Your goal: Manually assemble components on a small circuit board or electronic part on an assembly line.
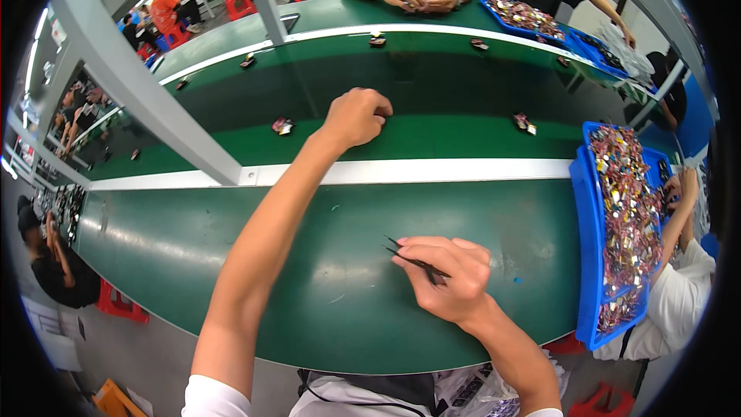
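Left hand (356, 118) over the belt (448, 130), right hand (455, 278) over the worktop (509, 224), tray (590, 255) further right.

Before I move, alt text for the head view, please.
The right hand holds dark tweezers over a green worktable; the left hand is stretched out past a pale rail, over a green belt dotted with small clusters. At right, a blue tray is heaped with multicoloured parts.

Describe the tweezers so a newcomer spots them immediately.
Over the nearest green table, right of its middle, is the right hand. Poking leftward from it are the black tweezers, their thin, parted tips unlike the rounded fingers.
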`<state>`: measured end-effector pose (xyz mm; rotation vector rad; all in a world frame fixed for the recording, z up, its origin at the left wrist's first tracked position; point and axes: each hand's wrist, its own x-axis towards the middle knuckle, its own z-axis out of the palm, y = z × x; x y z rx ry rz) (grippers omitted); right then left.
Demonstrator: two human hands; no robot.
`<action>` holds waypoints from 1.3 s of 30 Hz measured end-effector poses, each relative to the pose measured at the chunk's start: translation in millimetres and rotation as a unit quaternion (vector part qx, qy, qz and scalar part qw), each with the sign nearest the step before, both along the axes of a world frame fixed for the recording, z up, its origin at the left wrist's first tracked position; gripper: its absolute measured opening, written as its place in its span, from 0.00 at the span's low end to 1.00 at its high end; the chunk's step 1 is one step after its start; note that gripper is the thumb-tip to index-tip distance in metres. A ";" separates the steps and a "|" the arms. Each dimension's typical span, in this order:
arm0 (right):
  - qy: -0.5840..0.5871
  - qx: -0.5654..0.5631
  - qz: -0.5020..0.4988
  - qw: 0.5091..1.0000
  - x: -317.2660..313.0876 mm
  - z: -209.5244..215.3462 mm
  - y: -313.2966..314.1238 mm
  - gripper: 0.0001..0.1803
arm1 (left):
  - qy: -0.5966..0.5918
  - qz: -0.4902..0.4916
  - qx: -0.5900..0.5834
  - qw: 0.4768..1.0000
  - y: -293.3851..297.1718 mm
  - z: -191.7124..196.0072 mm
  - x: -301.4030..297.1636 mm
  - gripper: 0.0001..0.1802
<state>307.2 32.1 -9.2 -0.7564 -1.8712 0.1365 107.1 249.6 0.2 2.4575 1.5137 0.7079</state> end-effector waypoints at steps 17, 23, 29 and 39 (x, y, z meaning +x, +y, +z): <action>0.005 -0.042 0.022 0.999 -6.2 0.3 -4.3 0.15 | -0.227 0.120 -0.083 0.963 -47.5 -16.3 -47.0 0.06; 0.029 -0.095 0.030 0.995 -3.9 3.4 -10.0 0.14 | -0.368 0.082 -0.144 0.915 -137.2 -18.4 -37.8 0.06; 0.145 -0.228 0.017 0.963 3.4 2.7 -11.5 0.11 | -0.410 0.074 -0.252 0.873 -211.9 -13.7 -25.3 0.10; 0.221 -0.364 0.058 0.903 5.3 -4.2 -10.7 0.09 | -0.413 0.046 -0.208 0.885 -228.6 -15.9 -1.6 0.09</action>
